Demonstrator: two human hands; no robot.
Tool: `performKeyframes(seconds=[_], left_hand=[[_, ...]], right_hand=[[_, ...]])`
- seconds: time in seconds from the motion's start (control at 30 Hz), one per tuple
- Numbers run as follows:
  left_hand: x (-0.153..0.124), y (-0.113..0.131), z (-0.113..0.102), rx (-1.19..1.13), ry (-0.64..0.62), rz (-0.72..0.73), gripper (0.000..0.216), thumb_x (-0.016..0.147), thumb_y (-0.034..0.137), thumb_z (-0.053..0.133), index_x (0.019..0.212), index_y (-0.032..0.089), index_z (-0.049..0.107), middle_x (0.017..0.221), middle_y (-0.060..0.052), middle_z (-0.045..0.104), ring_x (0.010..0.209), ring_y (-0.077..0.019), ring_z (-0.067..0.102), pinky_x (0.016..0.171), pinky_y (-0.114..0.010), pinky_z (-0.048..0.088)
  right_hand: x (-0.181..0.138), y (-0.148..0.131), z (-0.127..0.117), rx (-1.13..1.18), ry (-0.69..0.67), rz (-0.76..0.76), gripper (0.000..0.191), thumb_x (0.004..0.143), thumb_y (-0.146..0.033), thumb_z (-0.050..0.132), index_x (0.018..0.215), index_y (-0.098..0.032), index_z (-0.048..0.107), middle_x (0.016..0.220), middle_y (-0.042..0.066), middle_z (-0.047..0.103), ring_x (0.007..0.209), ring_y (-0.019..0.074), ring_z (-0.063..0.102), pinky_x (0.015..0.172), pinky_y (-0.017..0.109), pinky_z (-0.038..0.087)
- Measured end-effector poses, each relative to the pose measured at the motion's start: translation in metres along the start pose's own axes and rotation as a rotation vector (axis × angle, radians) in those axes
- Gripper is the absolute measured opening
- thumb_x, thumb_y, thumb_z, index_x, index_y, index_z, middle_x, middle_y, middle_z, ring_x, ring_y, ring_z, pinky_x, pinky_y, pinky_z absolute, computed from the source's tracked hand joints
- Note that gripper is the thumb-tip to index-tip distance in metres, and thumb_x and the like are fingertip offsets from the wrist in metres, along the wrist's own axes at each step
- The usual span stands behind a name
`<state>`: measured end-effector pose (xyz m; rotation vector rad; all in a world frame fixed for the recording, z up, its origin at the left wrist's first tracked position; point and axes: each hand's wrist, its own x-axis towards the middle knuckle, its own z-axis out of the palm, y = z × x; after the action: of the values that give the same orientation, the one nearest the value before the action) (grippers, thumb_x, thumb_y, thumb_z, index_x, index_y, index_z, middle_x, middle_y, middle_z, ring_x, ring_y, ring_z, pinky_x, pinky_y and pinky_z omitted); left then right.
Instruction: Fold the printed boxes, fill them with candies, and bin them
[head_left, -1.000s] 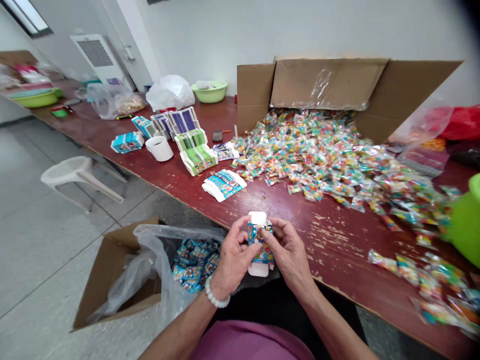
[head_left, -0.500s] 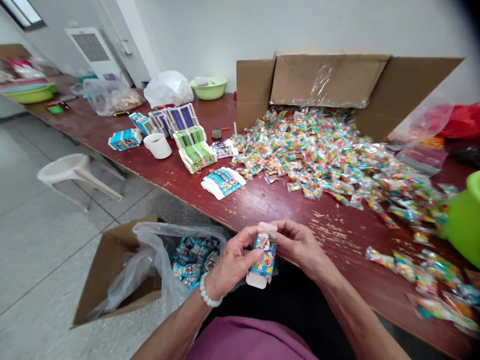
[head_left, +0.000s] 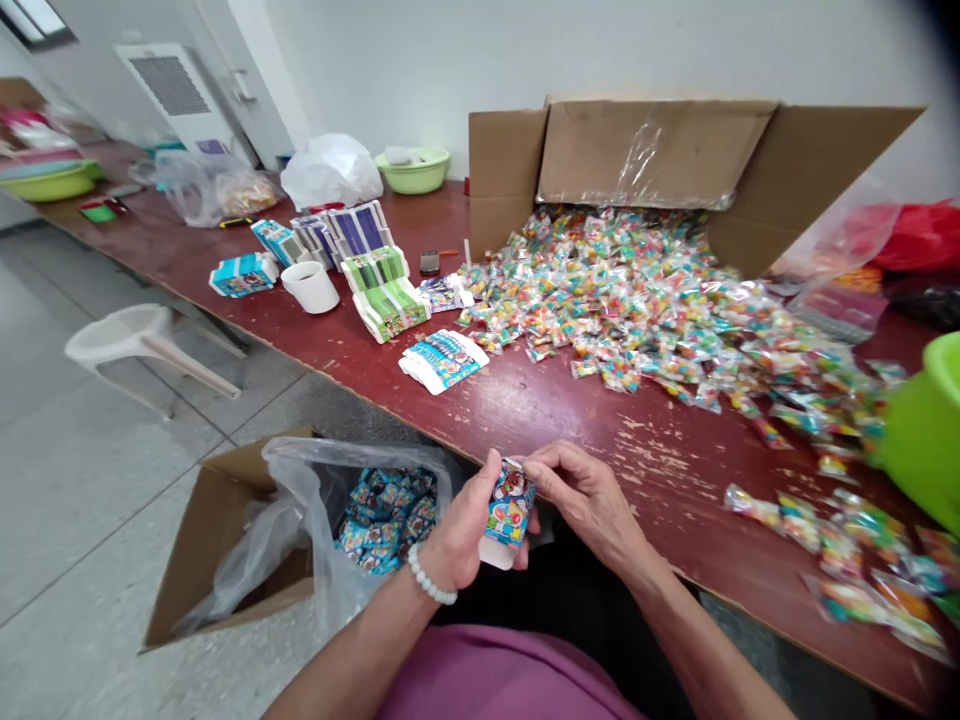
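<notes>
A small printed blue carton [head_left: 508, 508] is held upright at the near edge of the dark red table [head_left: 570, 410]. My left hand [head_left: 461, 530], with a white bead bracelet on the wrist, is wrapped round its side. The fingertips of my right hand [head_left: 589, 495] pinch the carton's top flap. A white flap shows at the carton's bottom end. A big heap of small colourful candy packets [head_left: 637, 300] lies on the table beyond my hands.
A cardboard box [head_left: 247, 530] on the floor at left, lined with clear plastic, holds several blue cartons. Flat carton blanks [head_left: 444, 358], stacked blanks [head_left: 384, 295] and a white cup [head_left: 310, 287] lie farther left. An open cardboard box [head_left: 652, 150] stands behind the candy. A green basin [head_left: 926, 430] is at right.
The carton has come down and toward me, off the table edge. Its white top flap, open a second ago, is now folded down under my right fingertips.
</notes>
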<state>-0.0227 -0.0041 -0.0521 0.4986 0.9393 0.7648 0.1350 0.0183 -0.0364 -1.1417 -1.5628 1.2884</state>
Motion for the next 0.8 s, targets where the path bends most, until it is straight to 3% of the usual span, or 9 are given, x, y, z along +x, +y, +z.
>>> performKeyframes(seconds=[0.13, 0.27, 0.4, 0.47, 0.53, 0.63, 0.73, 0.8], left_hand=[[0.003, 0.0, 0.001, 0.142, 0.033, 0.114, 0.068, 0.087, 0.073, 0.038, 0.093, 0.012, 0.066, 0.061, -0.005, 0.065, 0.036, -0.0135, 0.055, 0.035, -0.022, 0.04], [0.001, 0.004, 0.001, 0.25, 0.058, 0.17, 0.074, 0.088, 0.075, 0.033, 0.086, 0.009, 0.068, 0.059, -0.008, 0.066, 0.036, -0.013, 0.055, 0.036, -0.022, 0.039], [-0.002, 0.007, 0.0, 0.277, 0.063, 0.166, 0.074, 0.087, 0.075, 0.037, 0.094, 0.008, 0.069, 0.058, -0.007, 0.065, 0.036, -0.013, 0.054, 0.036, -0.022, 0.04], [-0.002, 0.007, -0.001, 0.242, 0.045, 0.169, 0.073, 0.087, 0.074, 0.038, 0.103, 0.009, 0.068, 0.059, -0.005, 0.064, 0.037, -0.013, 0.055, 0.036, -0.021, 0.042], [-0.001, 0.005, -0.001, 0.192, 0.029, 0.183, 0.07, 0.088, 0.072, 0.039, 0.112, 0.012, 0.065, 0.059, -0.004, 0.063, 0.039, -0.0131, 0.056, 0.036, -0.021, 0.043], [0.003, 0.002, 0.0, 0.114, 0.035, 0.181, 0.066, 0.089, 0.07, 0.04, 0.12, 0.015, 0.06, 0.06, -0.001, 0.061, 0.041, -0.0129, 0.056, 0.036, -0.02, 0.042], [0.007, 0.002, 0.001, 0.05, 0.005, 0.161, 0.054, 0.089, 0.063, 0.049, 0.121, 0.02, 0.056, 0.066, 0.001, 0.062, 0.041, -0.012, 0.055, 0.038, -0.021, 0.044], [0.008, 0.005, 0.001, -0.027, -0.011, 0.151, 0.041, 0.089, 0.051, 0.059, 0.117, 0.022, 0.055, 0.073, 0.0, 0.066, 0.05, -0.0129, 0.06, 0.048, -0.023, 0.05]], right_hand=[[0.007, -0.006, -0.001, 0.028, -0.064, 0.094, 0.027, 0.085, -0.045, 0.068, 0.089, -0.018, 0.067, 0.067, 0.002, 0.07, 0.049, 0.0141, 0.063, 0.051, 0.025, 0.049], [0.017, -0.01, -0.002, 0.158, -0.065, 0.182, 0.03, 0.079, -0.046, 0.072, 0.078, -0.016, 0.065, 0.063, 0.002, 0.069, 0.049, 0.0137, 0.062, 0.048, 0.024, 0.047], [0.016, -0.014, -0.001, 0.155, -0.051, 0.152, 0.028, 0.08, -0.044, 0.072, 0.077, -0.016, 0.066, 0.061, 0.0, 0.067, 0.048, 0.0133, 0.061, 0.048, 0.023, 0.046], [0.01, -0.017, 0.001, 0.154, -0.103, 0.099, 0.026, 0.086, -0.043, 0.066, 0.083, -0.018, 0.068, 0.068, 0.001, 0.069, 0.05, 0.0134, 0.062, 0.051, 0.025, 0.049], [0.002, -0.017, 0.005, 0.146, -0.15, 0.049, 0.026, 0.091, -0.043, 0.06, 0.09, -0.02, 0.07, 0.088, 0.005, 0.072, 0.055, 0.0135, 0.063, 0.054, 0.027, 0.052], [-0.004, -0.01, 0.009, 0.004, -0.079, -0.064, 0.022, 0.093, -0.041, 0.058, 0.097, -0.025, 0.072, 0.112, 0.008, 0.069, 0.074, 0.0171, 0.067, 0.063, 0.029, 0.054], [0.011, 0.002, -0.003, -0.227, -0.065, -0.167, 0.023, 0.096, -0.036, 0.053, 0.098, -0.024, 0.073, 0.106, 0.008, 0.07, 0.094, 0.0205, 0.067, 0.081, 0.031, 0.054], [0.035, 0.011, -0.023, -0.453, -0.053, -0.161, 0.028, 0.099, -0.032, 0.046, 0.099, -0.022, 0.072, 0.109, 0.008, 0.07, 0.102, 0.0199, 0.066, 0.09, 0.031, 0.051]])
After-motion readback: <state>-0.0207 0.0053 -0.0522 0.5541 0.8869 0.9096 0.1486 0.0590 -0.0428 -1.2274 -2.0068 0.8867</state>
